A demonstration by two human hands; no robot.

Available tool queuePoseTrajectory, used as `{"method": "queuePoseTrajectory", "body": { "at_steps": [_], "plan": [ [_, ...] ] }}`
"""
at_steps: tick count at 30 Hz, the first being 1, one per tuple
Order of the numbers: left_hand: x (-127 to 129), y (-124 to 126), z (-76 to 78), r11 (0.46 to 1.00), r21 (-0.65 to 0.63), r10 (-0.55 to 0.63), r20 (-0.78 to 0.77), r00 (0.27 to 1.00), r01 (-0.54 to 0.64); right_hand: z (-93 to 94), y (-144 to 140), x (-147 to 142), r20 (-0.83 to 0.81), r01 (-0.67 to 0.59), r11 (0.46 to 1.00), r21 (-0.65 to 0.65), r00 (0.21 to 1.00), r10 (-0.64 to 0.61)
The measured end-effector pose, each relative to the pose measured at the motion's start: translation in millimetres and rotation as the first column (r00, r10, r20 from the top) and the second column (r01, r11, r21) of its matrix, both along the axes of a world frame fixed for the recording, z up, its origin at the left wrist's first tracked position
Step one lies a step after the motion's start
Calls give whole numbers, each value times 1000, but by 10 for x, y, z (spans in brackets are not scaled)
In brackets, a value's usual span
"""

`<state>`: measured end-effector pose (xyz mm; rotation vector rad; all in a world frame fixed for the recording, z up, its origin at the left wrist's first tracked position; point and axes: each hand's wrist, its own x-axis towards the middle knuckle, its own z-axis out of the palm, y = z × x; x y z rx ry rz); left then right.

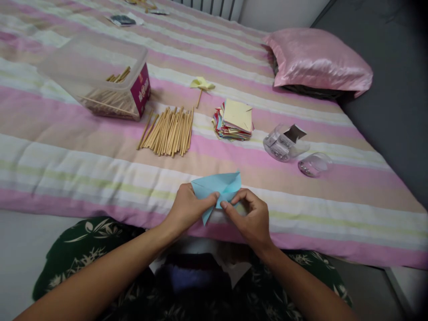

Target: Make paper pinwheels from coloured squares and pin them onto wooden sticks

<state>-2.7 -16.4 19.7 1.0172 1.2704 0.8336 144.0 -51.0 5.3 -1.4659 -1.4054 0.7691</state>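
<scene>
Blue folded paper [219, 189] sits pinched between both hands, left hand [187, 209] and right hand [250, 218] close together at the bed [67, 169] edge. Uneven pinching could skew the crease or tear it. Wooden sticks [169, 131] lie beyond the hands.

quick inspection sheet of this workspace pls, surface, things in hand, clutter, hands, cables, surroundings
surface: striped bedspread, pink, cream and tan bands
job's things: blue paper, partly folded, pinched from both sides at the bed's near edge
clutter: loose wooden sticks; clear plastic box with more sticks; stack of coloured paper squares; yellow paper piece on a stick; two small clear containers
grippers: left hand and right hand both grip the blue paper with the fingers
cables: nothing seen
surroundings: pink pillow; dark grey floor on the right
</scene>
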Motion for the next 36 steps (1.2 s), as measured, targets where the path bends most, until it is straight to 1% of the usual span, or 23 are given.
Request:
{"method": "queuePoseTrajectory", "body": {
  "at_steps": [2,3,6,8,11,13,15,17,20,22,24,28,31,36],
  "plan": [
    [26,-10,9,997,-73,44,90,995,-38,-6,-1,-7,-108,17,999,-28,994,-20],
    [37,-16,12,995,-97,50,125,991,-38,-6,-1,-11,-164,17,999,-49,986,-25],
    [63,-39,5,994,-109,31,157,987,-14,2,-2,-19,-304,-8,992,-122,952,-30],
    [75,-57,-12,995,-102,12,145,989,2,9,-3,-20,-350,-30,986,-167,936,-30],
    [69,-64,-34,995,-99,-17,131,991,30,13,3,-3,-378,-44,977,-209,925,-39],
    [33,-41,-23,990,-114,-62,146,987,79,18,22,36,-413,-71,967,-244,910,-38],
    [-32,10,18,976,-141,-134,209,969,165,30,56,99,-465,-142,945,-294,885,-11],
    [-107,72,76,955,-163,-196,286,938,249,51,98,175,-517,-243,910,-336,855,37],
    [-177,132,139,927,-172,-282,265,922,333,87,150,268,-568,-369,859,-356,815,115],
    [-177,130,139,908,-159,-347,229,909,387,105,166,295,-571,-406,840,-361,808,145],
    [-153,105,110,897,-151,-387,187,903,416,117,166,298,-553,-427,825,-370,815,173],
    [-114,69,52,883,-161,-421,143,896,441,122,152,285,-489,-460,799,-387,837,245],
    [-122,79,50,871,-165,-449,116,886,463,115,149,286,-449,-487,780,-392,841,300],
    [-141,90,39,856,-148,-496,27,868,495,116,153,280,-390,-502,767,-399,850,353]
  ]
}}
